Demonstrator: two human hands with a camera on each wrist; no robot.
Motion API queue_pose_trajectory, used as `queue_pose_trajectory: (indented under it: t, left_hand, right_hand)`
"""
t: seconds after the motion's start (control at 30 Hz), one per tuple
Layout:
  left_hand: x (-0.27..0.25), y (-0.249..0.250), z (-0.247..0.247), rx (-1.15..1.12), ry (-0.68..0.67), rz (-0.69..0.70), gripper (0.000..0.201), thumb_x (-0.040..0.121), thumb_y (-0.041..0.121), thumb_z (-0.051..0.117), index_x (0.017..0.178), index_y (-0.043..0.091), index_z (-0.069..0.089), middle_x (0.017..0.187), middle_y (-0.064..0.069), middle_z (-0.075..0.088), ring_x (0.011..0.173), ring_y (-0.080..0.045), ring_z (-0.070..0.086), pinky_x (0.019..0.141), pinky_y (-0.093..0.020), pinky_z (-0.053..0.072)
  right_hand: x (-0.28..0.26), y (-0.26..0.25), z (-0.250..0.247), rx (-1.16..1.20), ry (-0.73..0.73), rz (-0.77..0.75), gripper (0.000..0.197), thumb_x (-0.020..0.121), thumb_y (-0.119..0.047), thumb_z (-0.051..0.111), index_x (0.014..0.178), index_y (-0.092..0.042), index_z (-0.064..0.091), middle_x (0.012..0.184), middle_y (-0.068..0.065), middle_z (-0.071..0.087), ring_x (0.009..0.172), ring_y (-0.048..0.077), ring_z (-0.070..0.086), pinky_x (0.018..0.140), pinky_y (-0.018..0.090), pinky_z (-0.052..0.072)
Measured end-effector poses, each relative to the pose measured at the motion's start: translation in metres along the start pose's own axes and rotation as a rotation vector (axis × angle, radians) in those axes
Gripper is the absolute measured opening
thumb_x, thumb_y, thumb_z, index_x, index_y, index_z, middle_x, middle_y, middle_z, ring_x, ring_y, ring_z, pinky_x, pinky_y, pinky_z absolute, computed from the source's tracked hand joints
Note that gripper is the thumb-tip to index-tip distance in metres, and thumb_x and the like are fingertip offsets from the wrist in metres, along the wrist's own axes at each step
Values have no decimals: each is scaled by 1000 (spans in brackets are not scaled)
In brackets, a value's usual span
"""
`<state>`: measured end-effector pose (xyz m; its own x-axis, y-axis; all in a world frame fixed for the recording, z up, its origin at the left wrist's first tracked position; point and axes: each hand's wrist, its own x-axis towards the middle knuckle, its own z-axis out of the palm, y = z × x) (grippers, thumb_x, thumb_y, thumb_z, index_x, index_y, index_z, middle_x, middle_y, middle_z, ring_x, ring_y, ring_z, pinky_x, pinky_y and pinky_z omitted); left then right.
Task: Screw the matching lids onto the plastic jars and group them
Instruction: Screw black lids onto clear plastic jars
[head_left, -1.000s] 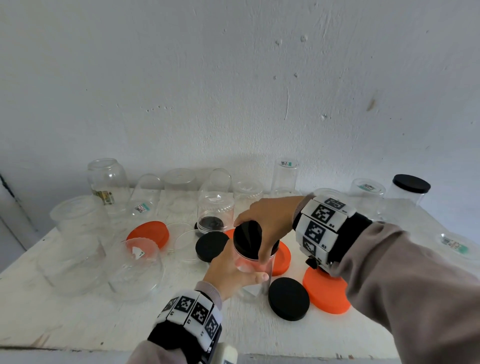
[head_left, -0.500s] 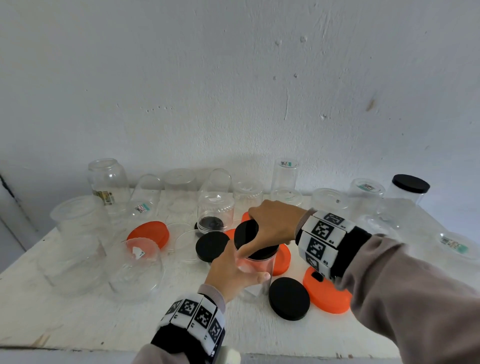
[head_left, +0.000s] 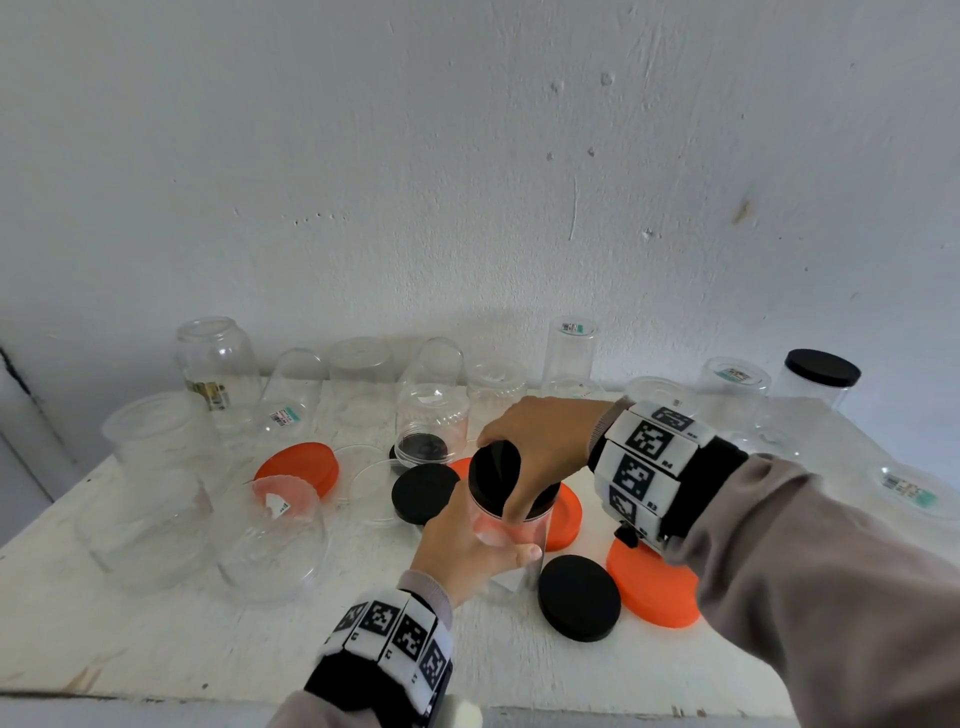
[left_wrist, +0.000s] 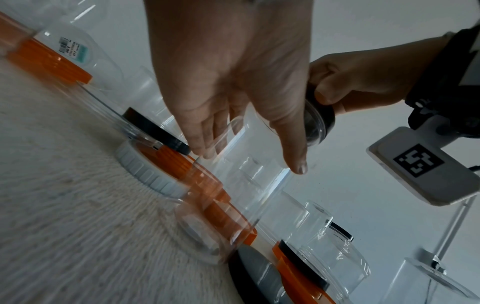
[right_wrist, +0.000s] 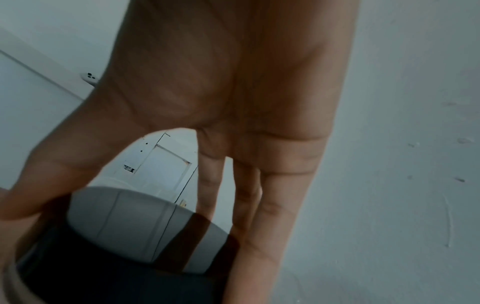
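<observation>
A tall clear plastic jar (head_left: 511, 540) stands near the table's middle front. My left hand (head_left: 467, 551) wraps around its body (left_wrist: 249, 164), thumb on the near side. A black lid (head_left: 496, 470) sits on the jar's mouth, and my right hand (head_left: 540, 447) grips its rim from above with thumb and fingers. In the right wrist view the black lid (right_wrist: 124, 236) lies under my fingers (right_wrist: 259, 205). Loose black lids (head_left: 579, 597) (head_left: 425, 491) and orange lids (head_left: 654, 587) (head_left: 297, 465) lie around the jar.
Several open clear jars (head_left: 156, 467) crowd the left side and the back along the white wall. One jar with a black lid (head_left: 821, 376) stands at the back right. The white table's (head_left: 156, 634) front edge runs just below my left wrist.
My right hand has turned on the black lid, and its wrist has swung right and down. The lid has settled onto the jar's mouth. My left hand keeps its hold on the jar.
</observation>
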<state>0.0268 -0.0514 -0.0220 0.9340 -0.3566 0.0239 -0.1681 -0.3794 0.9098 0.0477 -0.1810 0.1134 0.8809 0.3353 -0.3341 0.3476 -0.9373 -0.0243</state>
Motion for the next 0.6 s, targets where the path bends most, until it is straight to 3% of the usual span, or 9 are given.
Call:
queue_pose_trajectory:
  t: [0.1,0.2,0.33,0.4,0.47,0.53,0.6]
  left_hand:
    - [1,-2,1,8,4,-13,79,63,36,83,127,30,38,121,17,56,113,-6,51,84,-16,36]
    - [2,-2,1,10,8,-26,75,63,37,83,122,31,37,118,19,53,110,-3,49,83,-16,35]
    - [3,-3,1,-6,-3,-10,81,63,36,84,128,30,37,120,17,54,112,-4,50,81,-12,35]
    - [2,-4,0,-21,-3,-7,80,63,35,84,128,30,38,119,18,54,111,-3,50,76,-8,33]
    - [1,-5,1,-37,-5,-2,82,63,33,85,130,31,38,121,18,55,113,-4,50,78,-8,34]
    - [1,-5,1,-38,-4,3,84,63,32,85,132,31,37,123,18,54,115,-5,50,88,-15,38]
    - [1,-5,1,-32,3,2,85,62,32,85,132,31,37,124,18,54,116,-6,50,93,-22,39]
  right_hand:
    - [1,-1,3,-17,38,13,73,61,-63,75,118,-22,57,109,-3,59,96,17,58,80,35,55]
    - [3,-1,5,-36,63,36,76,61,-69,72,117,-20,58,108,-2,60,92,17,59,69,26,51]
    - [4,-2,7,-55,63,56,80,59,-75,68,115,-19,58,105,-1,62,91,18,61,63,24,46]
    - [4,-1,6,-44,33,59,79,61,-73,69,119,-20,55,109,-1,61,95,18,59,65,25,46]
    - [3,1,2,-22,-48,54,81,64,-65,73,130,-26,46,120,-3,53,105,18,54,77,30,48]
    - [2,2,0,-37,-112,27,89,65,-54,78,140,-33,35,129,-5,44,116,19,46,92,39,47]
    - [2,3,1,-47,-106,-1,91,66,-48,81,142,-34,33,131,-5,43,120,19,43,96,39,45]
